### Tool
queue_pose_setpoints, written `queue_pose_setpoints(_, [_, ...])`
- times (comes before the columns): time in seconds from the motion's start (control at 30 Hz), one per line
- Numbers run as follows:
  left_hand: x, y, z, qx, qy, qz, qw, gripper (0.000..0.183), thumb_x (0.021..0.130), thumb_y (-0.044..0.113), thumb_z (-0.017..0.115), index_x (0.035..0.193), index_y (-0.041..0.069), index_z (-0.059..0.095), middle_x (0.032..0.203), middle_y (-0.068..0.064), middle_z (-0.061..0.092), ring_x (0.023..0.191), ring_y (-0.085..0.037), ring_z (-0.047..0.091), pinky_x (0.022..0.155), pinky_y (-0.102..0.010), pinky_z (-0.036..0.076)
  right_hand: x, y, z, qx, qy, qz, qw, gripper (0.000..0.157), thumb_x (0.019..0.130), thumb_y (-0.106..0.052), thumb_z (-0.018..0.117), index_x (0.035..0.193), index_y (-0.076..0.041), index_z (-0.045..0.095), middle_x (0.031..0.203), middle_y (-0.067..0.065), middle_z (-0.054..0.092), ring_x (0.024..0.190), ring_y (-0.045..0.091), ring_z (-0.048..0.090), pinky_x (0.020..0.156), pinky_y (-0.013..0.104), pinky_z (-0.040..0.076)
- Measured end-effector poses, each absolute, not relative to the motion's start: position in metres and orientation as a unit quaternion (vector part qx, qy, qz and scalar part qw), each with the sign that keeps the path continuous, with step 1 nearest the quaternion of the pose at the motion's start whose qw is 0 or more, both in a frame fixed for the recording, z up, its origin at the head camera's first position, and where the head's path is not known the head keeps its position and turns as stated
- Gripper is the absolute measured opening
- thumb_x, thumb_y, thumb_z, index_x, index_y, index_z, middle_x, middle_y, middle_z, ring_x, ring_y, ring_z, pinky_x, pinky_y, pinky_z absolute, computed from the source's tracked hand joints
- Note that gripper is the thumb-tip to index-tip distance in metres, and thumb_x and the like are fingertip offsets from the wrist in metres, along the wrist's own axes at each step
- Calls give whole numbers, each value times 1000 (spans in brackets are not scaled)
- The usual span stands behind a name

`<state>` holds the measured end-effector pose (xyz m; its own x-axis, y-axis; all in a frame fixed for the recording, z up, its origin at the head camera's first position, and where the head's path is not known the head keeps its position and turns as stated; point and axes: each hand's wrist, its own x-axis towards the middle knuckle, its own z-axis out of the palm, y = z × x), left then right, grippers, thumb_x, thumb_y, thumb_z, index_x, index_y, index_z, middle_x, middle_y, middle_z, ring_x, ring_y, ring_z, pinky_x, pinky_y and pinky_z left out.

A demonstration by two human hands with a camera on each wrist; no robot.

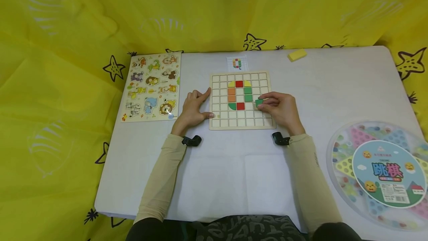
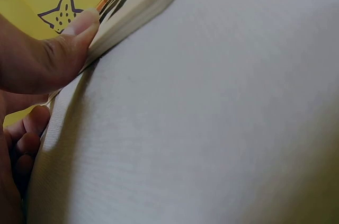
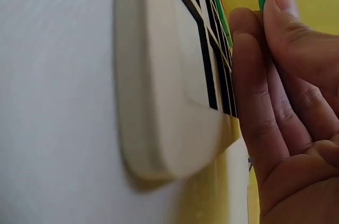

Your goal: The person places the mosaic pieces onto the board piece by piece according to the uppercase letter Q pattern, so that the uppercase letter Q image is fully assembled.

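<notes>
A wooden grid board (image 1: pixel 229 123) lies on the table, with red, yellow, orange and green pieces set in a ring in its cells. Between thumb and fingertips, my right hand (image 1: pixel 281 110) pinches a green piece (image 1: pixel 259 102) over the board's right part; the right wrist view shows only a sliver of that green piece (image 3: pixel 262 0). My left hand (image 1: pixel 193 110) steadies the board's left side, its thumb and index finger spread and extended. In the left wrist view, the thumb (image 2: pixel 58 54) rests on the wooden edge. A small pattern card (image 1: pixel 237 63) lies just behind the board.
An animal picture puzzle (image 1: pixel 152 88) lies at the left. At the back right sits a yellow block (image 1: pixel 297 55). A round, clear box of Chinese checkers (image 1: pixel 389 174) occupies the front right corner. Yellow patterned cloth (image 1: pixel 214 14) hangs behind the white table (image 1: pixel 220 181).
</notes>
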<state>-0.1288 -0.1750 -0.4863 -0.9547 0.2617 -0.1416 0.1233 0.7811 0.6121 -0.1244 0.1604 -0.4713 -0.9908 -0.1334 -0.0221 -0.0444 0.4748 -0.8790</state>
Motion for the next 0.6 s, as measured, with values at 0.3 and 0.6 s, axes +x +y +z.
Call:
queue_pose_setpoints(0.3, [-130, -175, -487, 100, 937, 316, 115, 100, 84, 27, 89, 167, 21, 33, 119, -13, 47, 105, -28, 35, 94, -39, 30, -133, 149, -472, -79, 861, -500, 55, 26, 85, -11, 90, 106, 0, 80, 98, 19, 78, 78, 8, 69, 72, 12, 53])
queue_pose_setpoints(0.6, [-130, -176, -488, 103, 939, 311, 110, 100, 83, 28, 90, 166, 20, 35, 120, -13, 49, 106, -28, 37, 95, -40, 32, -137, 139, -468, -98, 879, -458, 90, 24, 86, -12, 89, 106, -3, 80, 93, 14, 75, 81, 23, 63, 69, 19, 47])
